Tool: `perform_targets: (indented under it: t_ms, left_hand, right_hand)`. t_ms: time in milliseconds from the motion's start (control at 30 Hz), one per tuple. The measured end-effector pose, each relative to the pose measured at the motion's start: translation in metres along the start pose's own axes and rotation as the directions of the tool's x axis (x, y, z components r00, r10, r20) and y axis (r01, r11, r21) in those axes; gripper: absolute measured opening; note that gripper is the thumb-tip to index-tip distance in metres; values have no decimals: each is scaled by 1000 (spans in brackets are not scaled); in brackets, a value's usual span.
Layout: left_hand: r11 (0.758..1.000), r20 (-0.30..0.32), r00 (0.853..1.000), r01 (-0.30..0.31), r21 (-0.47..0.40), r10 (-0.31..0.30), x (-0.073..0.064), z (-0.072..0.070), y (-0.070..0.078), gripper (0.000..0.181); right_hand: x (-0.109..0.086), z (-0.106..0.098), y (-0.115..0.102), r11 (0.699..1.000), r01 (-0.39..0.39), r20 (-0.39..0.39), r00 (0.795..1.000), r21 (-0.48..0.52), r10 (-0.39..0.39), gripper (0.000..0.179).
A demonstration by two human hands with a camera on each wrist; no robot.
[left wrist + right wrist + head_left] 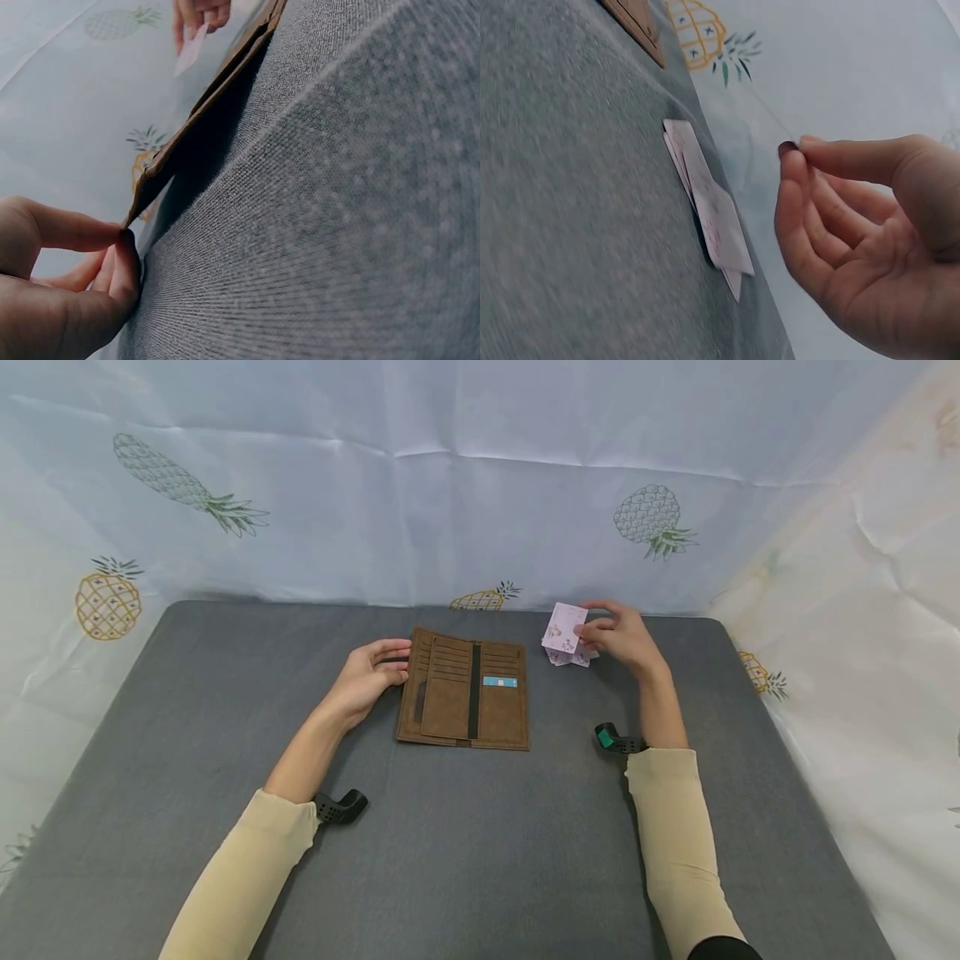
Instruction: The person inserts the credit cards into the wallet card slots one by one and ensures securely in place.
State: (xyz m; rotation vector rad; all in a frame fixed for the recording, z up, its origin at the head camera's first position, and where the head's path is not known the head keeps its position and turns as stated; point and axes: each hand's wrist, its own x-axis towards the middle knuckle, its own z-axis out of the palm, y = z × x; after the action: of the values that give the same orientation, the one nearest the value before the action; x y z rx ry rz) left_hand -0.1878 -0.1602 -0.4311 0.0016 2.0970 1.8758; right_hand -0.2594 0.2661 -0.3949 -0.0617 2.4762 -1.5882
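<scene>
So with our right hand (622, 637) we're pinching 1 pale pink card (562, 623) by its edge, thumb against index finger, and it's hanging apart from the card pile (709, 202) below. Our left hand (363, 681) is pinching the near-left side of the open brown wallet (450, 706), which is tilting up off the gray tabletop (465, 860) there. IMO a light edge grip is working best: we're leaving most of the card free and probably not bending it. Same for the left, a steady pinch should be stopping the wallet from sliding. The wallet's lying left of the pile, and 1 blue card (500, 682) is poking out of a right-panel slot. Behind everything, a pineapple-print cloth (337, 527) is hanging.
</scene>
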Motion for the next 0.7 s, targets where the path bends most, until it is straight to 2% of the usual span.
perform_targets:
  t_ms: [267, 400, 567, 700]
  left_hand:
    - [1000, 12, 1000, 2, -3, -2, 1, 1, -1, 60]
    - [1000, 11, 1000, -5, -15, 5, 1, 1, -3, 60]
    - [1000, 10, 1000, -6, -20, 6, 1, 2, -3, 60]
    - [1000, 4, 1000, -11, -18, 11, 2, 1, -3, 59]
  right_hand:
    - [7, 25, -7, 996, 82, 15, 996, 34, -83, 51]
    - [12, 44, -11, 991, 137, 50, 989, 1, -137, 51]
    - [18, 68, -22, 981, 194, 116, 975, -9, -192, 52]
    - [24, 85, -33, 973, 231, 193, 954, 8, -228, 50]
